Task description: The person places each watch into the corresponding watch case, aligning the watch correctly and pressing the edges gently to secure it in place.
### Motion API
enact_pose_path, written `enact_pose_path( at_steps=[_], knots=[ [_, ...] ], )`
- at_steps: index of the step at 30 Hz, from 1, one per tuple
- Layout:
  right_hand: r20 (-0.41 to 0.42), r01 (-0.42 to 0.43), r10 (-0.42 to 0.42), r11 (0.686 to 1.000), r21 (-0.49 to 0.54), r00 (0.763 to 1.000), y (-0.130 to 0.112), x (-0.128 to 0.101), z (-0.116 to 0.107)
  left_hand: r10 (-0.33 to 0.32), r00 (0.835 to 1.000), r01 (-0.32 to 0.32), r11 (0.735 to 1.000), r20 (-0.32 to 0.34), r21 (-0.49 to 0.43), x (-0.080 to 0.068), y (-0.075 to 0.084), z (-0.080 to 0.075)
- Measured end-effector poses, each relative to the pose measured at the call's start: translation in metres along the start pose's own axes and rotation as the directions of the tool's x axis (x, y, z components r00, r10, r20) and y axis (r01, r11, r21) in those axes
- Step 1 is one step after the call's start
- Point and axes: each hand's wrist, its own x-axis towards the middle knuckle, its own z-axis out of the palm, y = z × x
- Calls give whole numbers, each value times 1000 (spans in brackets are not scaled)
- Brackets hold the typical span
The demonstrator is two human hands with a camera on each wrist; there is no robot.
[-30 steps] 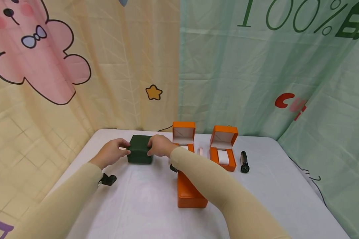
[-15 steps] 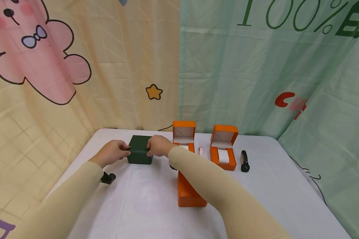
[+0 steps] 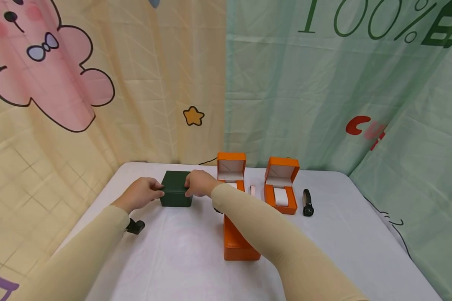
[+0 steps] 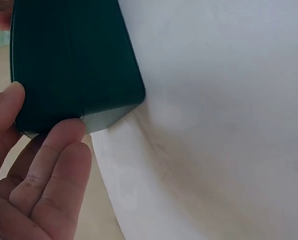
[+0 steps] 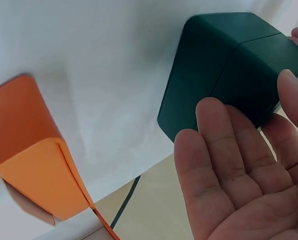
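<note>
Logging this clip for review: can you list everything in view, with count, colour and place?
green box: 1, dark green, shut, far left of the table, between both hands
open orange boxes: 2, orange with white lining, lids up, at the table's far side
closed orange box: 1, orange, near middle, partly under the right forearm
black watch: 1, black, right of the open boxes
pale strip: 1, pinkish, between the open boxes; cannot tell what it is
table: 1, white cloth
curtains: 2, cream left, green right, behind
left hand: grips the green box's left side
right hand: grips its right side
</note>
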Motion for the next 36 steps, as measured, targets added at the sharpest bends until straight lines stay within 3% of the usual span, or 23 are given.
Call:
enact_pose_path(
  at_steps=[13, 23, 29, 33, 36],
  knots=[
    [-7, 1, 0, 999, 35, 1000, 3, -1, -1, -13, 1000, 12, 1000, 9, 17, 1, 4, -1],
    [75, 38, -37, 999, -15, 997, 5, 1, -7, -23, 998, 16, 993, 61, 116, 6, 13, -8],
    [90, 92, -95, 995, 38, 991, 18, -6, -17, -39, 993, 4, 953, 110, 304, 12, 30, -15],
    [76, 61, -72, 989, 136, 995, 33, -20, -36, 3, 998, -30, 912, 68, 409, 15, 49, -11],
    [68, 11, -24, 981, 195, 997, 50, -32, -51, 42, 999, -45, 912, 16, 407, 17, 64, 2]
  ],
)
